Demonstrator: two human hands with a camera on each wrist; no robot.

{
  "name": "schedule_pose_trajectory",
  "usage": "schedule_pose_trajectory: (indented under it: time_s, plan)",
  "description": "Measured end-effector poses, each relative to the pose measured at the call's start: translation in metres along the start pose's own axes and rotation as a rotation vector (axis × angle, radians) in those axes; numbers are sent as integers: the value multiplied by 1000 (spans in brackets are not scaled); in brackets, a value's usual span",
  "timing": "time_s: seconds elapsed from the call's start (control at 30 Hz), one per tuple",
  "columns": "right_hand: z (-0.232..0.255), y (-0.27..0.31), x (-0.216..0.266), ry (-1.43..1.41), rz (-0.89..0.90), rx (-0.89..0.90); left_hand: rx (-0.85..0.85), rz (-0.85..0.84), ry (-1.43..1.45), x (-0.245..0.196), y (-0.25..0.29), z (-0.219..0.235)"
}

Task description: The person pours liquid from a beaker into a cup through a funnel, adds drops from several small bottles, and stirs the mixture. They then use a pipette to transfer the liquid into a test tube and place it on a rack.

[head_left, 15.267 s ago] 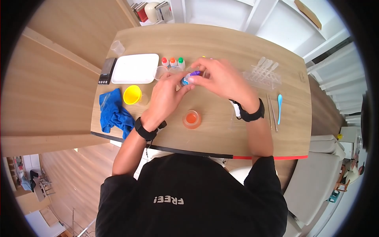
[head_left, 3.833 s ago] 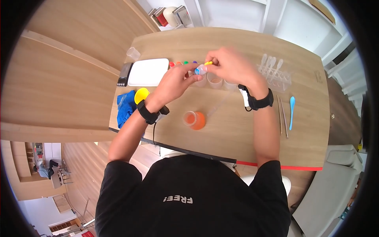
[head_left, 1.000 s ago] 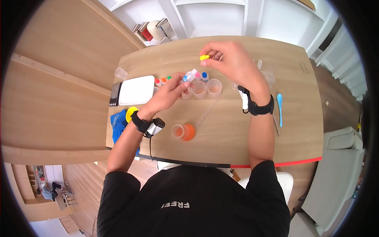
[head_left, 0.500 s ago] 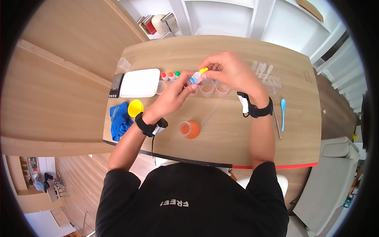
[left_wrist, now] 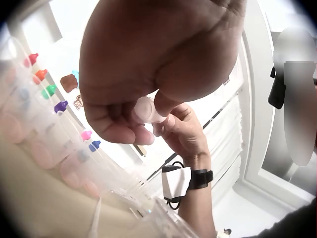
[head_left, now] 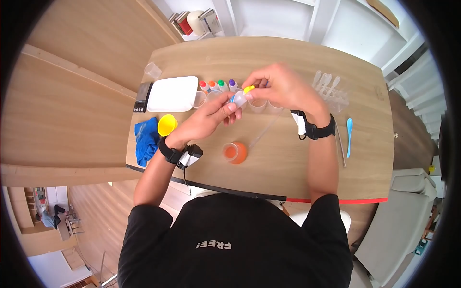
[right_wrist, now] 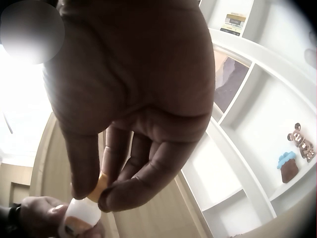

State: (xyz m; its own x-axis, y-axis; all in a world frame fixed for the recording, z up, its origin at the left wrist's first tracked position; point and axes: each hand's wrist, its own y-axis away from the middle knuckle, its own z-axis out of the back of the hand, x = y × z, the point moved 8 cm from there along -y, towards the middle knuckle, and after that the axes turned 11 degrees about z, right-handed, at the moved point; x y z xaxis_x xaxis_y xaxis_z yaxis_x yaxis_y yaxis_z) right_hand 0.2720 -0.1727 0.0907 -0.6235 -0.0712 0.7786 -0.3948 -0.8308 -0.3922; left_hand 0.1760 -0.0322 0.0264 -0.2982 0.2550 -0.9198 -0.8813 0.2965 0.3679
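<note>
My left hand (head_left: 211,115) grips a small, whitish dropper bottle (head_left: 238,99) with a blue label, tilted over the row of cups. Thumb and fingers of my right hand (head_left: 282,90) pinch its yellow cap (head_left: 248,90), which sits right at the bottle's mouth. In the right wrist view the cap (right_wrist: 99,188) meets the white bottle (right_wrist: 81,215) between both hands. From the left wrist, the bottle's round base (left_wrist: 144,110) shows in the curled fingers. Bottles with red (head_left: 203,85), orange, green and purple caps stand behind the left hand.
Clear plastic cups (head_left: 257,106) line up below the hands. A flask of orange liquid (head_left: 240,152) stands nearer the front edge. Left are a white tray (head_left: 173,93), scale (head_left: 142,96), yellow cup (head_left: 167,125) and blue cloth (head_left: 146,140); right, a pipette rack (head_left: 338,102) and blue spoon (head_left: 349,137).
About 15 seconds ago the hands held a purple-capped bottle; it now stands in the row. One second ago the yellow cap was apart from the bottle; my right hand has brought it to the mouth.
</note>
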Motion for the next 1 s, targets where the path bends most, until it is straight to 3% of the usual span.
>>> schedule_pose_trajectory:
  time_s: [0.1, 0.17, 0.3, 0.37, 0.4, 0.47, 0.5, 0.57, 0.6, 0.67, 0.7, 0.77, 0.8, 0.87, 1.0]
  plan:
    - [-3, -3, -2, 8, -145, 11, -50, -60, -49, -7, 3, 0]
    - [-5, -4, -3, 196, -337, 84, -147, -114, -80, -12, 6, 2]
    - [-3, -2, -15, 213, -226, -116, -193, -123, -115, -14, 6, 3]
    - [-1, -2, 1, 177, -34, -151, -232, -108, -140, -12, 4, 7]
    - [2, -3, 4, 178, -33, -151, -233, -109, -140, -11, 4, 6]
    - [0, -3, 3, 253, -297, 53, -230, -131, -149, -11, 5, 6]
    - [-4, -1, -2, 253, -298, 51, -228, -131, -151, -11, 5, 5]
    - [-3, -4, 11, 198, -8, -161, -237, -114, -164, -9, 5, 5]
    - [-2, -5, 8, 198, -7, -157, -240, -114, -161, -9, 6, 5]
    - [-6, -5, -9, 259, -272, 22, -239, -120, -181, -10, 7, 5]
    - [-10, -3, -11, 259, -273, 26, -241, -119, -178, -9, 8, 5]
    - [-8, -4, 2, 113, -53, -158, -244, -122, -147, -8, 8, 7]
    - [-6, -5, 2, 116, -50, -151, -249, -125, -143, -8, 9, 8]
    - [-12, -6, -8, 221, -245, 45, -257, -125, -147, -7, 11, 8]
    - [-14, -8, 12, 221, -79, -76, -248, -123, -114, -2, 14, 9]
